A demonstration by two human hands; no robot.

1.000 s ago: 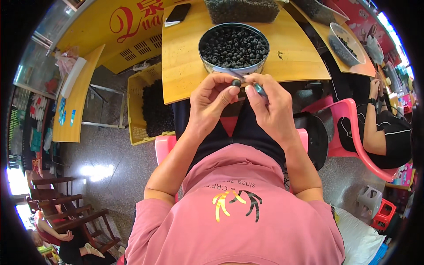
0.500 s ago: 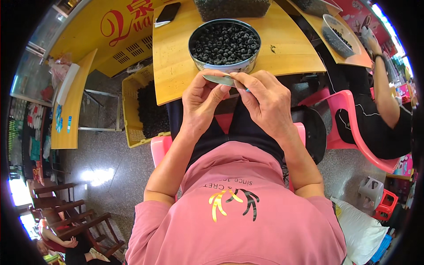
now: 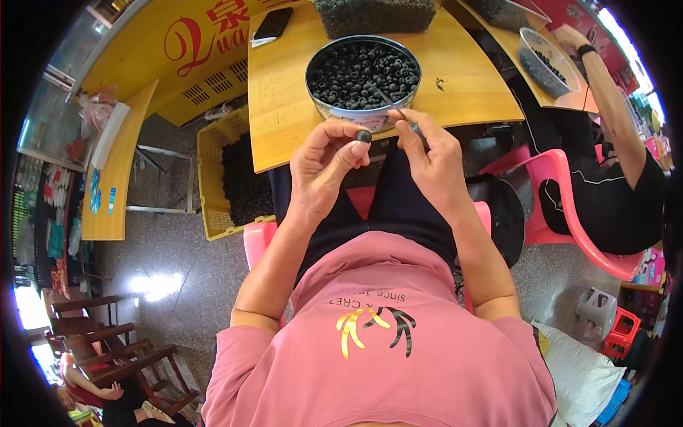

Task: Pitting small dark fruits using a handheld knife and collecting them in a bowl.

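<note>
Between the thumb and fingertips of my left hand (image 3: 321, 162) sits a small dark round piece (image 3: 363, 135), olive-like; its exact kind is not clear. My right hand (image 3: 435, 158) is closed around a small knife (image 3: 383, 95), whose thin blade points away from me toward the bowl; a bit of blue handle shows at the fingers. Just beyond both hands stands a round bowl (image 3: 359, 117) with a patterned outside. Many loose dark round pieces (image 3: 356, 71) fill it, several with ring-like marks.
The wooden table (image 3: 469, 85) holds a clear bin (image 3: 377, 18) of dark pieces and a phone (image 3: 274, 23). Left below is a yellow crate (image 3: 213, 171) with dark contents. At right, a co-worker's arm (image 3: 608, 96) reaches past a clear tub (image 3: 548, 67); a pink chair (image 3: 558, 185) stands near.
The knife has come away from my left fingers and turned to point forward. My hands have moved apart, showing the round piece. The co-worker's arm has shifted farther away.
</note>
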